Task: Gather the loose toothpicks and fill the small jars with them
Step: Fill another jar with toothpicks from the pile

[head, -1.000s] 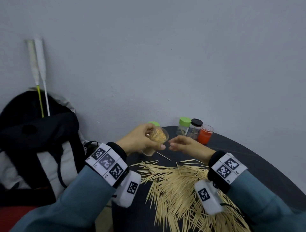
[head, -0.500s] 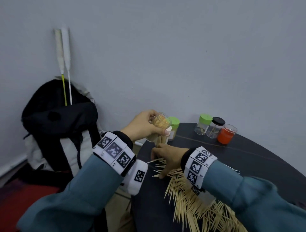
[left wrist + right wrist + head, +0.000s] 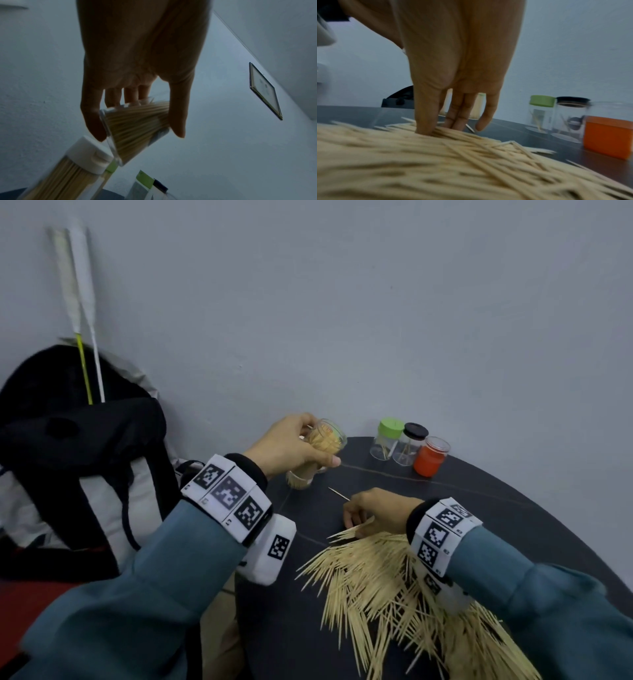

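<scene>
Above tabletop (image 3: 479, 508) edge, left hand (image 3: 287, 445) grips clear jar (image 3: 325, 436) packed with toothpicks, tilted. Right hand (image 3: 376, 510), fingers extended, thumb and fingertips (image 3: 423, 129) press far edge of loose toothpick pile (image 3: 394, 583). Three lidded jars (image 3: 409, 448) near wall.

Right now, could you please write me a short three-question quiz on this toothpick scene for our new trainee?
1. True or false: the left hand grips an open clear jar packed with toothpicks, held tilted above the table.
2. Which is lidless: A) the green-lidded jar, B) the black-lidded jar, C) the orange jar?
3. Fill in: the right hand has its fingertips on the far edge of the ____ of loose toothpicks.

Key: 1 true; 2 C; 3 pile.
</scene>
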The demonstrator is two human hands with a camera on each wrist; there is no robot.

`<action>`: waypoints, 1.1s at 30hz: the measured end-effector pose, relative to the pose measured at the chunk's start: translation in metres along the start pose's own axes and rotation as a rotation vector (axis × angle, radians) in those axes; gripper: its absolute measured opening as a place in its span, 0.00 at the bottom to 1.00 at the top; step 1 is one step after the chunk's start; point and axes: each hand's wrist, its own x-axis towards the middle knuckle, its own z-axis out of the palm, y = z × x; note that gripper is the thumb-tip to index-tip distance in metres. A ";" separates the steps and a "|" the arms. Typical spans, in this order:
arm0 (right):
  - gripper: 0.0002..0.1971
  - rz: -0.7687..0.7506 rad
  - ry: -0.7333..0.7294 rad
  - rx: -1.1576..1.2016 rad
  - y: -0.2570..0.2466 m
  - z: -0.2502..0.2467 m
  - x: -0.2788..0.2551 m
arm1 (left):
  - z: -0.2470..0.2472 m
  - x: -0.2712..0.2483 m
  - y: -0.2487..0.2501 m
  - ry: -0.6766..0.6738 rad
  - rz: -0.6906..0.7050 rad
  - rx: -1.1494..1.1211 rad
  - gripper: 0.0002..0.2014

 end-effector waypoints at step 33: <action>0.07 0.095 0.029 -0.032 0.037 -0.012 0.000 | 0.034 0.022 0.015 -0.027 0.005 0.042 0.22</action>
